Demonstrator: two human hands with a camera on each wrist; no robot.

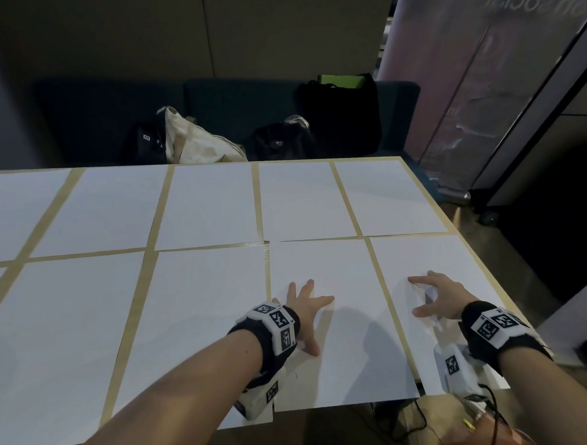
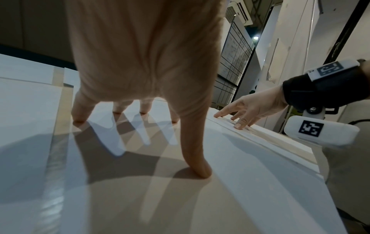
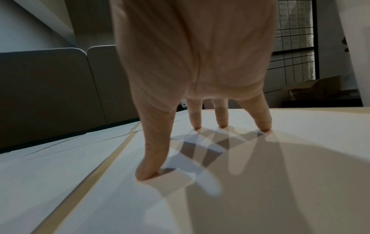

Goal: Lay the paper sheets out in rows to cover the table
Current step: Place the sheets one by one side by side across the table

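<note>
Both hands spread, fingertips pressing: left hand (image 1: 305,312) on the second-last near-row sheet (image 1: 340,356), right hand (image 1: 437,298) on the corner sheet (image 1: 457,258) at bench (image 1: 378,275) edge. Slide lightly, keep gaps even.

My forearms are bare, no sleeves; each wrist carries a black fabric band (image 1: 284,328) fitted with white square plates printed with black coded markers; under each wrist hangs a white housing (image 1: 454,367) bearing one marker; thin black cables (image 1: 488,402) trail from the right unit.
</note>
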